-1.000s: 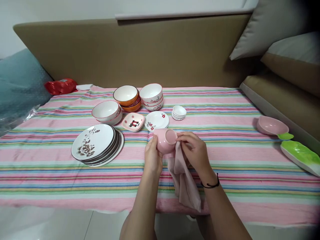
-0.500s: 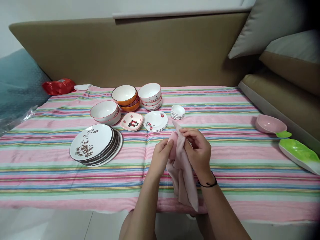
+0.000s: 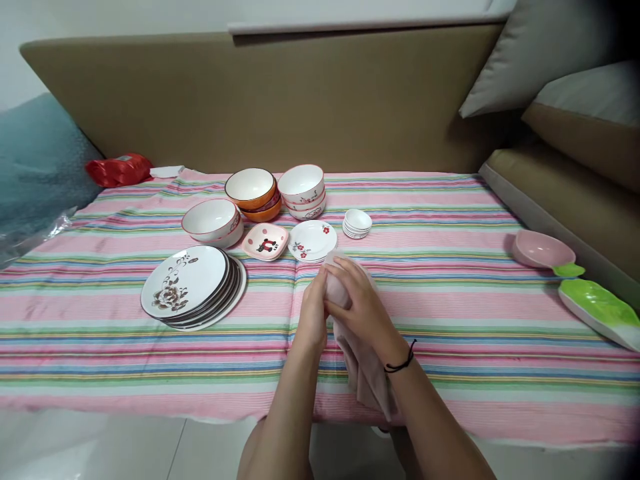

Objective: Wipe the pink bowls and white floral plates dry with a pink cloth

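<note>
Over the striped tablecloth, a pale pink cloth (image 3: 363,363) hangs down from between my two hands. My left hand (image 3: 313,310) is closed at the cloth's left side, on a smooth pink piece that the cloth and fingers now cover; its kind cannot be made out. Across the top lies my right hand (image 3: 356,300), pressing the cloth around that piece with bent fingers. Just beyond my hands are a stack of white flowered plates (image 3: 313,240), a pink square dish with a cat picture (image 3: 265,241) and a stack of small white dishes (image 3: 357,223).
Large flowered plates (image 3: 185,283) are stacked at left. Behind them stand white red-rimmed bowls (image 3: 213,220), orange bowls (image 3: 250,190) and another white bowl stack (image 3: 301,187). Far right lie a pink dish (image 3: 543,250) and a green leaf-shaped dish (image 3: 597,307). A red package (image 3: 119,170) sits back left.
My right hand has moved left and over the top, folding the cloth across the pink piece, which showed before and is now covered. The dishes stay put.
</note>
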Motion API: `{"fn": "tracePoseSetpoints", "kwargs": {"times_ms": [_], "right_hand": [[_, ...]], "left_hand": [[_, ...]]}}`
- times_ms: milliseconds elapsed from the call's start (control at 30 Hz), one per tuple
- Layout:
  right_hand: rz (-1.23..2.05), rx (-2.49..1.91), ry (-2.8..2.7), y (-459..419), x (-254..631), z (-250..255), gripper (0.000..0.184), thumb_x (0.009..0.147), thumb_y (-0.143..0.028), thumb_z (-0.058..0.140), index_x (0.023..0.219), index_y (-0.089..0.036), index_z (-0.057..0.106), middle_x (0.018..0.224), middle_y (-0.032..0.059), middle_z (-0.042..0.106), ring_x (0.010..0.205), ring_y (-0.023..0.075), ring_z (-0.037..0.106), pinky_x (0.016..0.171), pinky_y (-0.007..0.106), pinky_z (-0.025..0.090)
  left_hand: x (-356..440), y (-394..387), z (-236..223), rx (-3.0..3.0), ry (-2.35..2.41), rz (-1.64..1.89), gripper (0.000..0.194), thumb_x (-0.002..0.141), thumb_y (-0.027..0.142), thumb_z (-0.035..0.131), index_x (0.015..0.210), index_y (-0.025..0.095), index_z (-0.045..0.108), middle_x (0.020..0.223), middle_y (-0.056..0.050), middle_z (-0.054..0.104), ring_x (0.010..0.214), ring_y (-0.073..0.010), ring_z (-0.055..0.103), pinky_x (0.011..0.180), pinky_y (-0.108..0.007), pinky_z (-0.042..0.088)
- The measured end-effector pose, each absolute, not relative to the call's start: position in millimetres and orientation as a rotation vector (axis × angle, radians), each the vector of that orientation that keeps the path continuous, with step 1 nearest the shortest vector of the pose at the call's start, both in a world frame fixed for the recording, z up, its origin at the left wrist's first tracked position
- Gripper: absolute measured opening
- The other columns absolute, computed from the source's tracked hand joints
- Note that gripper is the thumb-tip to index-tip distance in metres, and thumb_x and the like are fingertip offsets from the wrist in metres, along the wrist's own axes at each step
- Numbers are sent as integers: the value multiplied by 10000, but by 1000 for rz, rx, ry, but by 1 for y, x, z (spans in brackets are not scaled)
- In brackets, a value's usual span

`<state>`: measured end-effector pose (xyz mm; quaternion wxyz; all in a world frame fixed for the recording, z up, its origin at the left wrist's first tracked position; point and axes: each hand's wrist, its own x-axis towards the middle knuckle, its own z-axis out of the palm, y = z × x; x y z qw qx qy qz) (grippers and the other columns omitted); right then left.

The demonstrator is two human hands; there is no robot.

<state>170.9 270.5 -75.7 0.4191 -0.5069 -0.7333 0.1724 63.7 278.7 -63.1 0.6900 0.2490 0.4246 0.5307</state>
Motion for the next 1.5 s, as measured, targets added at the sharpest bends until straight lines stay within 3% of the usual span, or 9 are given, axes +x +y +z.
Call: {"fn": "tracePoseSetpoints", "kwargs": {"times_ms": [100,267,367,467,633,867,1033,1333,1500], "right_hand": [[430,-1292,-1796,272,168,-78,524,777,-375,653,1268,-254,516,1360,76,485,1289,247,402,1096,478,311],[548,-1262,-1499,276,168,-82,370,887,-393,499,1218,-240,558,1294,75,549,1227,211,473,1065,433,354],[702,-1231,-1296,278,169,-85,361,921,-394,416,1188,-216,583,1251,82,587,1175,201,522,1028,409,393],[837,-1246,-1175,280,170,-86,384,902,-428,437,1161,-201,605,1249,88,594,1163,224,533,1006,414,405],[972,-1344,-906,280,172,-84,435,843,-481,502,1153,-190,592,1200,100,613,1087,249,566,943,426,442],[992,-1318,-889,278,172,-82,389,856,-473,476,1114,-199,575,1175,72,610,1100,211,555,959,361,427],[1028,-1362,-929,276,172,-81,463,848,-528,474,1186,-220,545,1250,60,575,1168,217,514,1002,363,393],[1107,-1382,-1063,272,176,-78,584,865,-563,434,1341,-225,441,1448,46,404,1349,190,338,1120,356,269],[1114,-1371,-1125,272,177,-82,537,875,-539,435,1315,-233,473,1419,35,441,1329,181,368,1129,354,258]], "left_hand": [[64,280,-65,578,940,1167,412,758,504,646,1016,185,680,1014,-37,656,944,-191,584,725,-242,451],[63,277,-58,751,978,1066,414,752,550,624,889,162,659,757,-8,602,694,-145,541,588,-231,399],[64,272,-49,906,924,988,322,754,463,654,828,153,609,704,9,562,642,-125,510,578,-223,384],[67,267,-46,974,889,958,296,765,352,658,975,171,556,665,27,538,598,-117,498,550,-214,366],[72,263,-51,949,812,1010,587,788,270,638,1272,257,306,726,30,572,645,-134,541,586,-219,393],[72,270,-53,1028,738,995,226,815,257,604,980,207,457,658,49,487,568,-84,411,534,-191,306],[71,271,-53,1010,785,1047,264,801,298,628,791,208,380,570,80,389,515,-70,348,499,-179,252],[64,274,-51,1141,911,1019,247,847,404,569,800,202,433,552,78,350,506,-77,321,491,-196,275],[57,274,-51,1283,960,962,206,859,399,550,837,202,494,566,71,347,527,-86,343,515,-198,305]]}}
